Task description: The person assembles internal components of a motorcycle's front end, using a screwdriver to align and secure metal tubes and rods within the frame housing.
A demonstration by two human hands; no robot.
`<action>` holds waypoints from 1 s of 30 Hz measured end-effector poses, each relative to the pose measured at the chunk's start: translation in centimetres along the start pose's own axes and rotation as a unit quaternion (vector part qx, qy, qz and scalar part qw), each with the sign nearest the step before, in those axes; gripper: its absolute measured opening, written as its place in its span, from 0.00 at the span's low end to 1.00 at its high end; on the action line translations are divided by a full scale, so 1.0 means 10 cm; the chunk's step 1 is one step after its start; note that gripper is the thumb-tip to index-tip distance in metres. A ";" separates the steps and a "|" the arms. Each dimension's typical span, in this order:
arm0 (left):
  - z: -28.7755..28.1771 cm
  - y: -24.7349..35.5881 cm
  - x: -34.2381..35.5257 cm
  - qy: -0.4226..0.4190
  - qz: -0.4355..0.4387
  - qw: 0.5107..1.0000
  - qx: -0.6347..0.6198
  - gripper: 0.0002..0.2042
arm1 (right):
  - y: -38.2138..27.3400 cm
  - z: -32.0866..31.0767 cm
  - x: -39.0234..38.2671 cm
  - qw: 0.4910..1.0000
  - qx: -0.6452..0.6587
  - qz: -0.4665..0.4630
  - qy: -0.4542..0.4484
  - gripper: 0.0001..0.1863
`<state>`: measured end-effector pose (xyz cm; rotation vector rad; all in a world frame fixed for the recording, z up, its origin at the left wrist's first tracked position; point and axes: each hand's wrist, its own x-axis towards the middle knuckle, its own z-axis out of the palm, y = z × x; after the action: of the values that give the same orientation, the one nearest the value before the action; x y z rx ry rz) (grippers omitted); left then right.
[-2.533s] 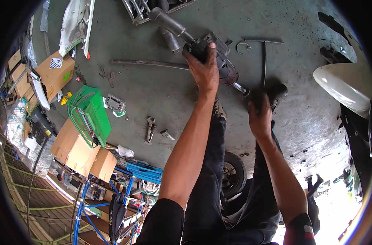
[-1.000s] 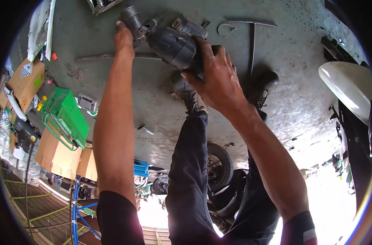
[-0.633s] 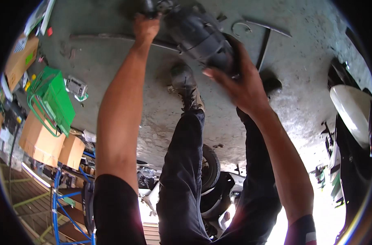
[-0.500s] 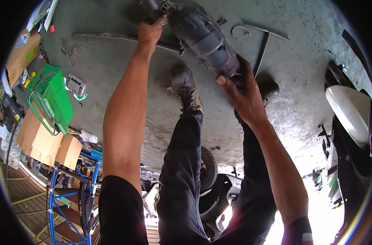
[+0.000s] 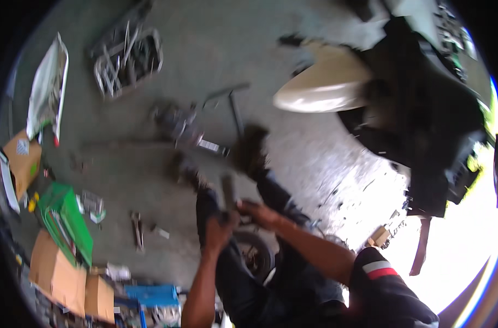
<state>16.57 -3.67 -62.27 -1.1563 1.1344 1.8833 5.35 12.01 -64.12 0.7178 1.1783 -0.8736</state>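
Low in front of my legs, my left hand (image 5: 220, 228) is closed around the lower end of a dull grey oblong piece (image 5: 228, 189), which stands up out of the fist. My right hand (image 5: 258, 214) comes in from the right, with fingers curled against the side of that piece; blur hides what exactly they grip. Beyond my boots a dark, bulky part (image 5: 177, 121) lies on the floor, smeared by motion. A pale-labelled strip (image 5: 211, 146) is at its near end. Just right of it is a T-shaped metal bar (image 5: 235, 109).
A metal basket of tools (image 5: 130, 64) lies far left. A green case (image 5: 68, 221) and cardboard boxes (image 5: 57, 273) stand along the left. Two wrench-like tools (image 5: 137, 230) lie nearby. On the right are a cream panel (image 5: 322, 82) and large black panels (image 5: 423, 104). A wheel (image 5: 255, 254) shows between my legs.
Both hands have left the large black cylindrical part and drawn back toward my body, now at the grey oblong piece. My view has swung right, bringing the black panels further in.
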 end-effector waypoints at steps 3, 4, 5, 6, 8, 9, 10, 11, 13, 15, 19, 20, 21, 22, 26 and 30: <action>0.37 -0.03 -0.63 -0.051 0.196 0.975 0.087 0.24 | -0.21 0.23 -1.30 0.980 -0.153 -0.124 0.022 0.33; 0.47 0.23 -0.79 -0.069 0.240 0.963 0.103 0.24 | -0.12 0.03 -1.61 0.992 -0.055 -0.087 0.068 0.33; 0.49 0.52 -0.97 -0.131 0.219 0.957 0.139 0.23 | -0.02 -0.14 -1.92 0.990 0.048 -0.059 0.120 0.32; 0.54 0.77 -1.15 -0.192 0.196 0.945 0.181 0.23 | 0.12 -0.50 -2.09 0.969 0.176 -0.033 0.171 0.32; 0.36 0.85 -1.36 -0.118 0.229 0.951 0.169 0.22 | 0.19 -0.78 -2.56 0.959 0.167 -0.145 0.178 0.30; 0.28 0.84 -1.41 -0.058 0.247 0.960 0.117 0.21 | 0.25 -1.01 -2.75 0.940 0.204 -0.197 0.190 0.29; 0.16 0.89 -1.47 -0.060 0.255 0.954 0.145 0.21 | 0.18 -1.23 -2.95 0.918 0.238 -0.244 0.202 0.27; 0.01 0.89 -1.54 0.011 0.244 0.959 0.143 0.21 | 0.04 -1.35 -3.24 0.903 0.195 -0.235 0.302 0.24; -0.12 0.85 -1.71 0.134 0.218 0.949 0.186 0.21 | -0.07 -1.75 -3.73 0.825 0.261 -0.378 0.328 0.20; -0.34 0.50 -1.77 0.257 0.126 0.914 0.289 0.24 | -0.34 -2.00 -4.29 0.760 0.251 -0.432 0.416 0.19; -0.80 -0.33 -1.73 0.327 0.023 0.903 0.277 0.27 | -0.77 -2.32 -5.06 0.722 0.190 -0.514 0.423 0.27; -0.64 -0.29 -1.89 0.359 0.044 0.890 0.278 0.26 | -0.83 -2.38 -5.16 0.717 0.171 -0.539 0.407 0.29; -0.44 -0.20 -2.09 0.389 0.062 0.876 0.279 0.26 | -0.82 -2.44 -5.20 0.719 0.182 -0.535 0.403 0.29; -0.18 0.04 -2.22 0.393 0.060 0.871 0.288 0.26 | -0.82 -2.51 -5.23 0.717 0.156 -0.545 0.404 0.31; 0.85 1.49 -2.27 0.420 0.284 0.853 0.125 0.16 | -0.80 -2.73 -4.98 0.741 0.103 -0.548 0.375 0.34; 2.15 3.32 -2.37 0.283 0.488 0.818 0.109 0.13 | -0.55 -2.93 -4.59 0.789 0.036 -0.491 0.367 0.29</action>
<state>-9.46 -0.03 -24.36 -1.1134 2.5915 2.0108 -19.78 43.21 -26.87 0.4684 2.3318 -1.5720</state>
